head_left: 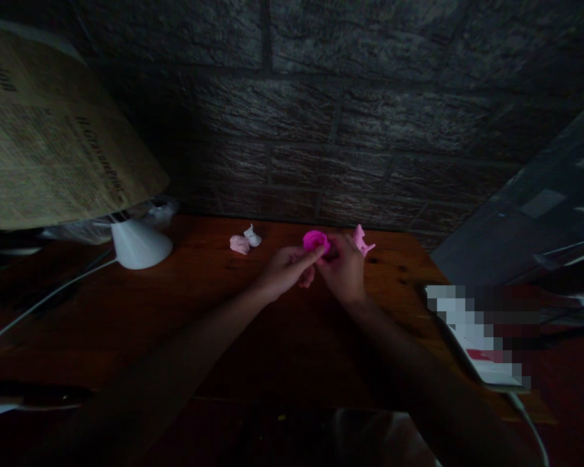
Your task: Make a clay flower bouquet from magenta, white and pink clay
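Note:
Between my two hands, a little above the wooden table, is a bright pink piece of soft clay (315,240) with a rounded, cup-like or petalled form. My left hand (292,269) grips its near left side, thumb lying across the front. On the other side my right hand (343,266) pinches it, with fingers bent around the edge. Just past the right hand lies a lighter pink, ragged clay piece (362,241), partly covered by that hand. Left of my hands rest a pale pink lump (239,244) and a small white lump (252,236), side by side.
A lamp with a newsprint shade (68,136) and a white base (141,245) stands at the left, its cord running forward. On the right edge of the table (185,305) lies a pale, partly blurred-out device (486,357) with a cable. A brick wall (302,110) rises behind.

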Action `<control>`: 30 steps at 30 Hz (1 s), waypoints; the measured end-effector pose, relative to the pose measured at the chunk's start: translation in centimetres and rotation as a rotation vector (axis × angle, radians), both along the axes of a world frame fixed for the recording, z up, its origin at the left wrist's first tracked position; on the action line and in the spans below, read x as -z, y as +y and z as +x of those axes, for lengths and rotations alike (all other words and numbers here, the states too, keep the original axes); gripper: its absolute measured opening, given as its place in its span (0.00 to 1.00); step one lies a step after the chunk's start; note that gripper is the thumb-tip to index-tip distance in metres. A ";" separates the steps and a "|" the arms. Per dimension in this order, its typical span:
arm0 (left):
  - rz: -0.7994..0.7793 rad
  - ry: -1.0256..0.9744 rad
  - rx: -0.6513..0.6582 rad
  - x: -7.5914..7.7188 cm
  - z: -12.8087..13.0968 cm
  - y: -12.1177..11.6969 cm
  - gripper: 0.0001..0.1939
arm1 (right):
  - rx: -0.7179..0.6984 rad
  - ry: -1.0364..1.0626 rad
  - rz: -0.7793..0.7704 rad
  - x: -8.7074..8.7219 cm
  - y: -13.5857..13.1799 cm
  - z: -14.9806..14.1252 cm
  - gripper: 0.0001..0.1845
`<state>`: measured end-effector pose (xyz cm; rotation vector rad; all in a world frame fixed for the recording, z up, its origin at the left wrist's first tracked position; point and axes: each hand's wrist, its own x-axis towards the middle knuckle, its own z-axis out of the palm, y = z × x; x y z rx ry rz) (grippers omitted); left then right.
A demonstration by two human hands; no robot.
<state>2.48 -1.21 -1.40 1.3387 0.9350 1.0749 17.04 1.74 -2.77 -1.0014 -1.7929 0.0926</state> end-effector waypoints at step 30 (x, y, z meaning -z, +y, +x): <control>0.357 1.268 -0.686 2.4 -8.0 4.4 0.25 | -0.149 0.101 -0.291 0.8 1.5 0.8 0.11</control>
